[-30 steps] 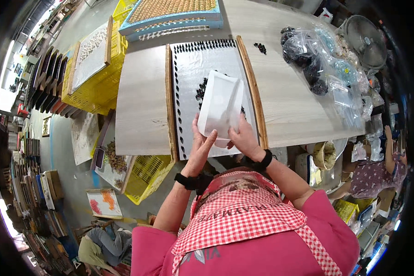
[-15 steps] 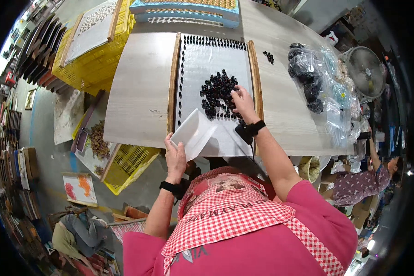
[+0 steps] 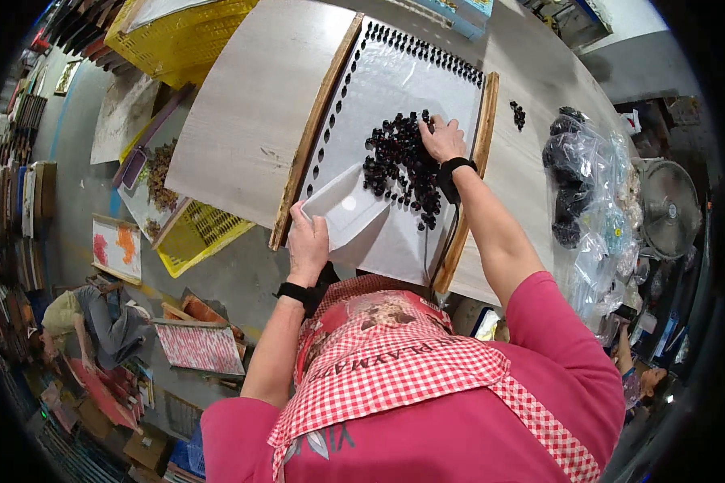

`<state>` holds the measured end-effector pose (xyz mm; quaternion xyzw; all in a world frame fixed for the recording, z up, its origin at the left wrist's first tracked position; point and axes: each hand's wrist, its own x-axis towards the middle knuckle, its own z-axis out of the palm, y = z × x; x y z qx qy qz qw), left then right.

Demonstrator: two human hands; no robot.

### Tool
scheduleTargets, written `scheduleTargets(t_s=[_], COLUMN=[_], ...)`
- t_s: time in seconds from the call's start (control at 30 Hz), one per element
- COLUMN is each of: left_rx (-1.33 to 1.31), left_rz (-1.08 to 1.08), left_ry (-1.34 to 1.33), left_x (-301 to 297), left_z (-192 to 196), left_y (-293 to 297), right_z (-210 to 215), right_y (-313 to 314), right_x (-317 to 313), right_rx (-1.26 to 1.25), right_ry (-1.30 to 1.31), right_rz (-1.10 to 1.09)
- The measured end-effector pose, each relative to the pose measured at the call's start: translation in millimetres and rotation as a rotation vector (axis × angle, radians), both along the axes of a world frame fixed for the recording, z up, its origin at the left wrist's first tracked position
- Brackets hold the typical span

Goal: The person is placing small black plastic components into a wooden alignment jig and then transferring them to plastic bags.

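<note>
My left hand (image 3: 308, 245) grips a shallow white plastic tray (image 3: 348, 208) by its near left corner. The tray is tilted, its far right side against a heap of small dark, glossy pieces (image 3: 403, 153). At the far right side of the heap, my right hand (image 3: 445, 141) touches the pieces with bent, parted fingers; its fingertips are partly hidden among them. Beneath lies a board covered with a whitish sheet (image 3: 443, 84), between two wooden rails. Small dark pieces stand in rows along its far edge and in a line down its left side.
The left wooden rail (image 3: 318, 129) and right wooden rail (image 3: 482, 137) rise beside the sheet. Clear plastic bags (image 3: 592, 201) and a round metal fan (image 3: 670, 209) are at the right. A small dark cluster (image 3: 517, 115) lies nearer. Yellow crates (image 3: 193, 40) stand left; another person (image 3: 97, 322) bends there.
The view has turned, so the board now appears slanted. My left hand has brought the tray against the heap, and my right hand has reached farther along the heap's right side.
</note>
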<state>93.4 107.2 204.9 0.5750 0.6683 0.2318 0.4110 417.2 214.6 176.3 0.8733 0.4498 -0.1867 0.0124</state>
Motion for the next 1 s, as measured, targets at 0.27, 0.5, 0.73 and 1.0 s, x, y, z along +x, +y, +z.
scheduleTargets(t_s=[0.27,0.5,0.73,1.0], left_rx=[0.023,-0.092,0.0,-0.124], left_rz=[0.029,0.008,0.005,-0.051], left_ry=[-0.026,-0.03,-0.043,-0.113], left_x=[20.9,49.0,62.8,52.2], left_z=[-30.2,-45.1,-59.1,-55.4], left_y=[4.9,11.8,8.8,13.6], right_z=[-2.4,-2.1,-4.0,48.9], right_y=[-9.0,-18.2,-43.8,-69.0], right_x=[-23.6,-31.7,-48.5,-85.9], right_rx=[0.06,0.119,0.296,0.456], right_ry=[0.006,0.075,0.152,0.778], right_rz=[0.134,0.156,0.254,0.432])
